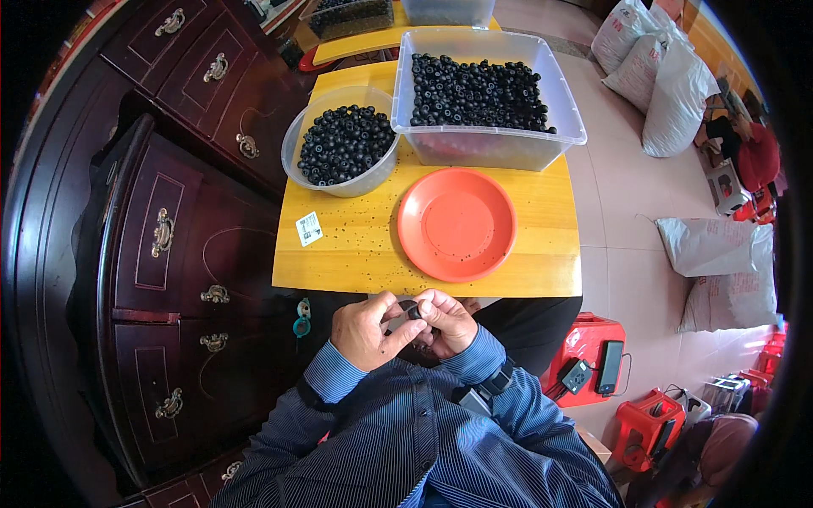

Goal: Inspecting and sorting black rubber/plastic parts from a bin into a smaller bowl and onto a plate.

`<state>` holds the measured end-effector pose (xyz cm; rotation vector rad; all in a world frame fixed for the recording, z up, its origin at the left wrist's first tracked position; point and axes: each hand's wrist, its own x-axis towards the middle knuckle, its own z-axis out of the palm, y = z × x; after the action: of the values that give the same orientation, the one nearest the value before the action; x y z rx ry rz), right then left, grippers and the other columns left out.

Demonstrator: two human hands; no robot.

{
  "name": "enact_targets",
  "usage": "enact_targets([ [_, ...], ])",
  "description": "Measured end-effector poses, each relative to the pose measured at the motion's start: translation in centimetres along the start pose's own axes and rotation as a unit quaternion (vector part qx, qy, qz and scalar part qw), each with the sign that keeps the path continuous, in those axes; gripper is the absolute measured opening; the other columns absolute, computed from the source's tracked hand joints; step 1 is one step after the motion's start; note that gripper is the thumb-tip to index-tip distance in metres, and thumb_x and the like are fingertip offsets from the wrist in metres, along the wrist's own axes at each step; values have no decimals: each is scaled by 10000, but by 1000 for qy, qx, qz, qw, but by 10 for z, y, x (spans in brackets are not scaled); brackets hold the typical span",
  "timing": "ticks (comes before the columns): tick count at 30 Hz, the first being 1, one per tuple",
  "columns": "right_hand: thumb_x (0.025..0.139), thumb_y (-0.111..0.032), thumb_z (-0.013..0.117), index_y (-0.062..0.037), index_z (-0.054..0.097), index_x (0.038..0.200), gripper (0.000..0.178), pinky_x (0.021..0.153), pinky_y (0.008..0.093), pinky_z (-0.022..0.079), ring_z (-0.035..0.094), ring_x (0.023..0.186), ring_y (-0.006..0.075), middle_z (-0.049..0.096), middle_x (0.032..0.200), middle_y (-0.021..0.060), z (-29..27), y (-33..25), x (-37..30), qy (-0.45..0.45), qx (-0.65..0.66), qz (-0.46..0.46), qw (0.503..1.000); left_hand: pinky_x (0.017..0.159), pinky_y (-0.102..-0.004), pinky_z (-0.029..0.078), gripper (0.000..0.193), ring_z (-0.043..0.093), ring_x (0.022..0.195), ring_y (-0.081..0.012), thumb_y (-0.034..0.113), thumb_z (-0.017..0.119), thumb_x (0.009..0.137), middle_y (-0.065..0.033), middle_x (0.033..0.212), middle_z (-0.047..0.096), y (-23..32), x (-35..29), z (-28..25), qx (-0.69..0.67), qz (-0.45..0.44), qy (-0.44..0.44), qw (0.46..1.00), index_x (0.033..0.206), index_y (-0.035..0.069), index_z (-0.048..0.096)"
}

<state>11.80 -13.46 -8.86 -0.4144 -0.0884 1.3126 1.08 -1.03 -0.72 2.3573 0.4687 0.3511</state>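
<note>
My left hand [364, 328] and my right hand [446, 322] meet just off the near edge of the yellow table [339, 269]. Between their fingertips is a small black round part [413, 312], pinched from both sides; its exact kind is too small to tell. Beyond my hands lies a shallow orange-red plate [457, 224] with a few dark crumbs in it. A round clear tub [296, 176] at the back left holds many black ring-like parts [345, 146]. More of the same parts fill a large rectangular clear bin [491, 146] behind the plate.
A white printed label [309, 229] and scattered black crumbs lie on the table. Dark wooden drawers [161, 220] stand close on the left. To the right, white sacks [677, 102] and a red plastic stool [584, 347] with a black phone-like device [610, 367] are on the tiled floor.
</note>
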Motion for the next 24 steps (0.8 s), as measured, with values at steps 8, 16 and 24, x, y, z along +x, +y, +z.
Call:
enact_targets([
  [8, 966, -151, 602, -75, 617, 1020, 95, 547, 174, 404, 480, 612, 49, 631, 857, -1, -7, 2, 2, -36, 20, -1, 999, 482, -316, 459, 381, 614, 513, -223, 320, 777, 808, -102, 612, 594, 2, 1, -1, 1, 2, -9, 1000, 754, 23, 545],
  [16, 973, -141, 589, -49, 615, 1031, 112, 546, 172, 403, 480, 606, 50, 643, 859, 15, -8, 3, 3, -40, 21, -8, 999, 508, -373, 513, 441, 663, 561, -275, 441, 714, 841, -96, 648, 649, -1, 1, 1, 23, -6, -27, 999, 760, 32, 570],
  [24, 977, -135, 578, -42, 615, 1048, 122, 581, 175, 449, 527, 645, 54, 633, 848, 12, -8, 4, 3, 1, 21, 3, 1000, 495, -382, 511, 390, 659, 557, -294, 405, 698, 862, -88, 623, 647, -5, -3, 10, 23, -16, -28, 999, 751, 47, 589],
])
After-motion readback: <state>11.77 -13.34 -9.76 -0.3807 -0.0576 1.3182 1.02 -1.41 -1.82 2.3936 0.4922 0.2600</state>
